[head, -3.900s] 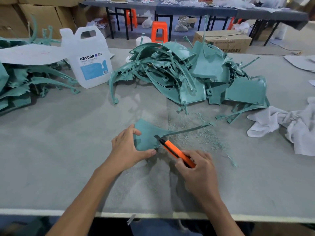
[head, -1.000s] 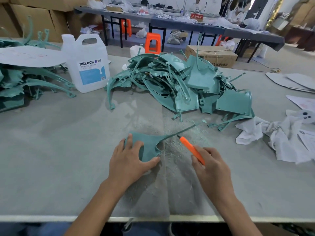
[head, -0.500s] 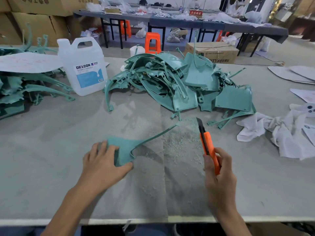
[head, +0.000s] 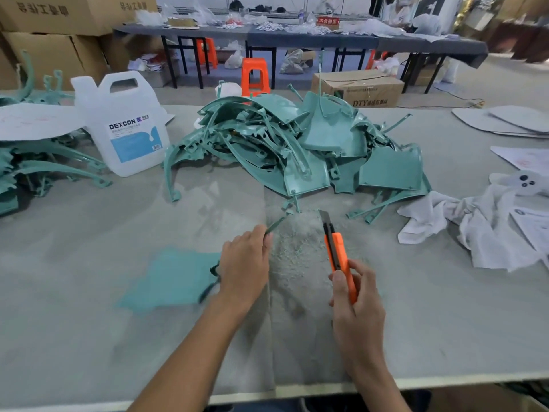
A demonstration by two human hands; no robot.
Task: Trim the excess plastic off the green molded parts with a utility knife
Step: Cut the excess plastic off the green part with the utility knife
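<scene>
1. Head view, nearest: the right hand is wrapped around the back end of the orange utility knife. The thumb lies on the handle, and the blade points away from the person with nothing touching it.
2. Beside it, the left hand has its fingers curled over the green molded part. The flat blade of the part spreads out to the left of this hand and looks blurred. A thin strip of the part comes out past the fingertips, away from the person.
3. Between the two hands and just beyond them, fine green shavings lie on the grey table.
4. Further right of the knife hand lies a crumpled white cloth.
5. Beyond both hands is a big pile of green parts.
6. Beyond the left hand and to its left stands a white jug, upright, with a blue label. More green parts are at the left edge.
7. Farthest, behind the table, are an orange stool and a cardboard box.
</scene>
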